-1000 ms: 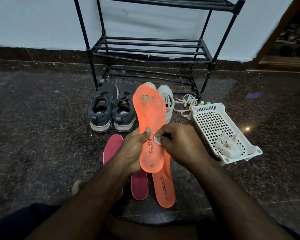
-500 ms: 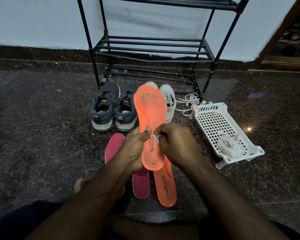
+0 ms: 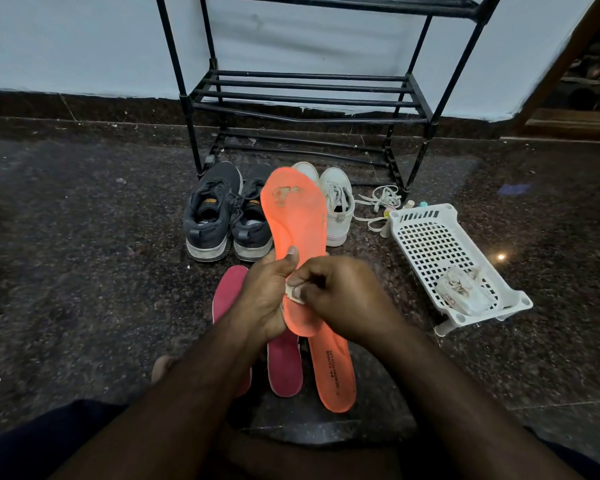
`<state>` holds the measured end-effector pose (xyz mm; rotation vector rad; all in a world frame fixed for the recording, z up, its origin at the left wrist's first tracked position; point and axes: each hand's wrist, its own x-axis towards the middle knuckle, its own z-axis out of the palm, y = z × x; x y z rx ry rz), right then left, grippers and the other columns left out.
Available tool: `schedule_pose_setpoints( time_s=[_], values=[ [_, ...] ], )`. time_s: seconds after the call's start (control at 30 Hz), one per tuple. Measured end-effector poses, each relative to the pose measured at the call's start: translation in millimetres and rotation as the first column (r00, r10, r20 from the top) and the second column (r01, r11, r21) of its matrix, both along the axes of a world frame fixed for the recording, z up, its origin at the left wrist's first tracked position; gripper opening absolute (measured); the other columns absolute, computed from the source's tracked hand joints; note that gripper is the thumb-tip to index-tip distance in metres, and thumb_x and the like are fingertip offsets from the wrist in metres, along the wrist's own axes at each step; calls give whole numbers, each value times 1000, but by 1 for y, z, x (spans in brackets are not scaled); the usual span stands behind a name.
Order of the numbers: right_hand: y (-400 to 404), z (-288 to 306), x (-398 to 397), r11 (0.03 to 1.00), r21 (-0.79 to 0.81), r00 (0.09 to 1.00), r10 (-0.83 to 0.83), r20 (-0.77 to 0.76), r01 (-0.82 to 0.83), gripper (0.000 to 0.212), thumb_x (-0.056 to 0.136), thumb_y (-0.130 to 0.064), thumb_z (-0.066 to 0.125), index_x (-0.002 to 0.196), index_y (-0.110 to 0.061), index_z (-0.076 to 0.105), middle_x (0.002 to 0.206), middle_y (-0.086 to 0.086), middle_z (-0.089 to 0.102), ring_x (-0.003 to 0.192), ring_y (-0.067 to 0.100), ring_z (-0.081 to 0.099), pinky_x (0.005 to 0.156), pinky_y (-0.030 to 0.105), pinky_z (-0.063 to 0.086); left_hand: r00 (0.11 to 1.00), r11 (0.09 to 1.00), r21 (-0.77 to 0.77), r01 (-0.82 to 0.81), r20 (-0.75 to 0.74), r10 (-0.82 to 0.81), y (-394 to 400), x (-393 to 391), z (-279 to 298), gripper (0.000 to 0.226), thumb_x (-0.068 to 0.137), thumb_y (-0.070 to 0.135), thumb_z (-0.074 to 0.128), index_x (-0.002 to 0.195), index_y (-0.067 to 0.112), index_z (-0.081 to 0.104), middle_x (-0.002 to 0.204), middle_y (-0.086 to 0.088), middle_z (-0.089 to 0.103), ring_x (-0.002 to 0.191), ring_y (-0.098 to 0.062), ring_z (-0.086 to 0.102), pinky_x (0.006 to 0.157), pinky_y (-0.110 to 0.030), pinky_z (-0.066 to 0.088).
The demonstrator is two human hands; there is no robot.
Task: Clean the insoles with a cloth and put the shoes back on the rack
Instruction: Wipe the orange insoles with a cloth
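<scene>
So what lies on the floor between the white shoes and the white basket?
In the head view, loose white laces lie between the white shoes and the white basket, with small pastel items at the basket's far rim.

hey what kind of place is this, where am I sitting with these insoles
Most likely a home entryway or hallway floor. A black metal shoe rack stands against a painted wall, dark sneakers and white sneakers sit on the speckled stone floor, and a white plastic basket lies nearby.
</scene>
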<state>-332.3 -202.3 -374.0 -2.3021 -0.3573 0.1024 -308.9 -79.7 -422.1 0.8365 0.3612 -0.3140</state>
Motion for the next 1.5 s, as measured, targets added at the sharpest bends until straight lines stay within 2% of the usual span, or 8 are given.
schedule_pose_setpoints(
  time_s=[0.1, 0.27, 0.6, 0.73, 0.9, 1.03, 1.2, 1.5],
  values=[
    [-19, 11, 13, 954, 264, 990, -133, -44, 140, 26, 81, -7, 68, 88, -31, 71, 85, -9, 71, 78, 9, 68, 80, 38, 58, 1000, 999, -35, 14, 10, -13, 3, 1, 0, 26, 104, 14, 48, 121, -3, 60, 97, -23, 71, 77, -31, 72, 67, -41, 62],
    [-35, 25, 17, 855, 472, 977, -176, -124, 214, 28, 82, 7, 69, 96, -17, 69, 98, 11, 71, 76, 20, 72, 75, 43, 60, 998, 993, -106, 55, 40, -51, 4, -1, 0, 29, 105, 15, 47, 127, 3, 60, 117, -25, 67, 89, -35, 69, 91, -56, 53],
    [-9, 4, 7, 993, -116, 963, 30, 267, 1, 29, 81, -2, 68, 103, -19, 76, 102, -3, 74, 96, 12, 66, 88, 32, 52, 999, 993, -111, 52, -4, -52, 5, 1, -2, 33, 100, 17, 52, 126, -3, 56, 92, -20, 68, 80, -29, 70, 72, -39, 61],
    [-6, -3, 11, 987, -142, 956, -28, 292, 72, 26, 77, -7, 75, 102, -15, 76, 95, 3, 68, 91, 19, 64, 83, 26, 48, 996, 980, -180, 80, -13, -83, 3, 0, -5, 58, 89, 24, 60, 139, -3, 48, 102, -21, 65, 88, -30, 66, 81, -41, 57],
    [11, -9, 0, 958, -287, 973, 46, 225, 22, 15, 86, -15, 67, 97, -18, 76, 86, 6, 63, 84, 26, 61, 71, 35, 43, 990, 981, -171, 89, -91, -105, 2, 2, -8, 55, 89, 38, 58, 129, 1, 57, 77, -13, 64, 58, -19, 60, 56, -28, 53],
    [3, 0, 0, 978, -206, 998, 51, 41, -42, 10, 85, -18, 66, 89, -21, 75, 88, -3, 72, 84, 12, 63, 75, 30, 47, 996, 989, -137, 59, -52, -66, 5, 5, -6, 48, 103, 34, 45, 135, -1, 55, 127, -26, 65, 99, -36, 71, 79, -43, 61],
    [3, -4, 7, 960, -236, 962, -90, 259, 153, 10, 88, -22, 65, 95, -20, 72, 89, 1, 64, 87, 19, 60, 76, 35, 46, 996, 984, -169, 60, -59, -71, 4, 0, -5, 75, 85, 32, 60, 148, -4, 39, 102, -22, 65, 88, -33, 68, 77, -42, 61],
    [1, 5, 2, 974, -225, 995, 27, 95, -5, 9, 85, -19, 66, 90, -23, 74, 89, -4, 69, 87, 13, 62, 79, 34, 49, 999, 993, -118, 8, -42, -13, 5, 5, -2, 51, 102, 29, 49, 143, -2, 47, 125, -27, 65, 94, -35, 72, 73, -42, 61]
  ],
)
